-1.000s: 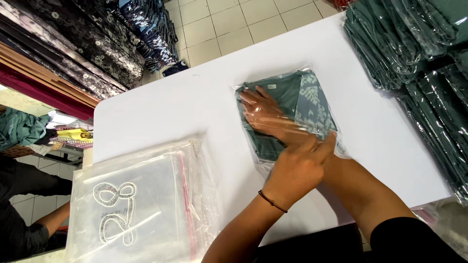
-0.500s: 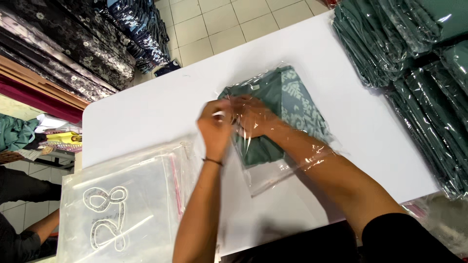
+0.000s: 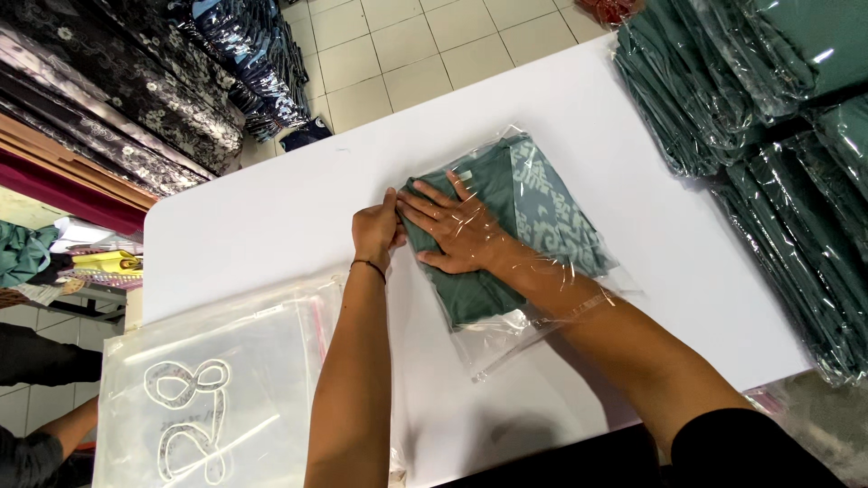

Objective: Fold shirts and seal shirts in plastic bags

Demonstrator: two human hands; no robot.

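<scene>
A folded green garment [image 3: 506, 226], plain on one half and patterned in paler teal on the other, is seen lying inside a clear plastic bag [image 3: 533, 325] near the middle of the white tabletop [image 3: 253, 226]. The right hand [image 3: 457, 230] is laid flat inside the bag on top of the garment, its fingers [image 3: 425, 210] spread wide and pressing the cloth down rather than gripping it. The left hand [image 3: 375, 230] is placed at the bag's closed end, just left of the garment; its fingers are curled narrowly, pinching the plastic edge as far as can be told.

Half a second earlier both hands were bunched together at that same end of the garment; a second ago the left hand lay across the right wrist at the bag's open end. Since then the right hand has been opened out and slid flat over the cloth, and the bag has been shifted a little. From this it is judged that the garment has been pushed fully home and is being smoothed.

To the left of the garment, a stack of empty clear bags [image 3: 217, 389] is seen at the tabletop's near corner. To its right, piles of bagged green garments [image 3: 768, 117] are stacked along the edge
</scene>
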